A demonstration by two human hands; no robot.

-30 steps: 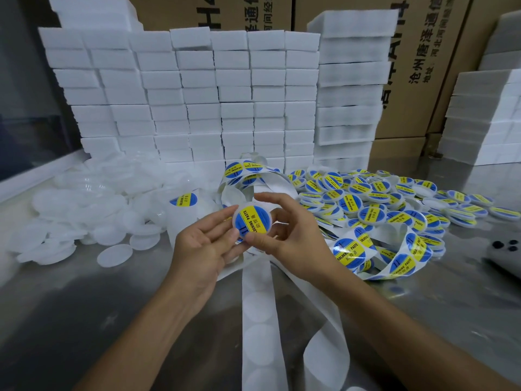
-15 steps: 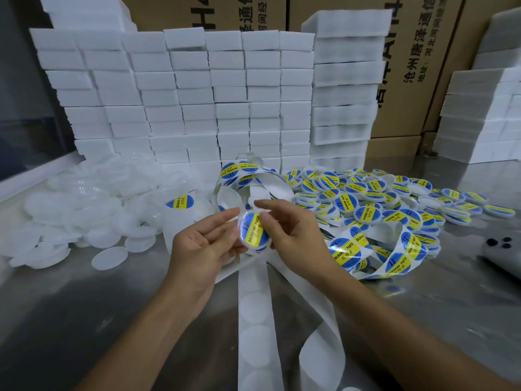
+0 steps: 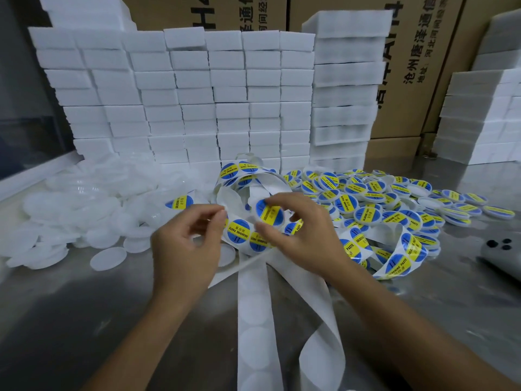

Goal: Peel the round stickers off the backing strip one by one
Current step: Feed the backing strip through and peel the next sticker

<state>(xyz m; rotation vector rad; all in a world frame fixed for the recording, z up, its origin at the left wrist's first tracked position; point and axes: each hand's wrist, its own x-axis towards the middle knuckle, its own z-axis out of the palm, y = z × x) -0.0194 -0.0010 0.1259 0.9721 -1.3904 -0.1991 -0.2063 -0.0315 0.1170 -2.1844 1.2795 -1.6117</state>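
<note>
A white backing strip runs from the bottom edge up between my hands, and round blue-and-yellow stickers sit on its upper part. My right hand pinches a white round lid with a sticker on it between thumb and fingertips, just above the strip. My left hand is blurred, its fingers curled, with thumb and forefinger at the strip's left edge, where they seem to pinch it. More strip with stickers loops to the right of my right hand.
A pile of stickered lids lies at the right on the metal table, and plain white lids lie at the left. Stacked white foam blocks and cardboard boxes wall the back. A grey device lies at the right edge.
Both hands held the stickered lid together earlier. Now my left hand has let go and dropped to the strip, while my right hand has lifted the lid up and to the right.
</note>
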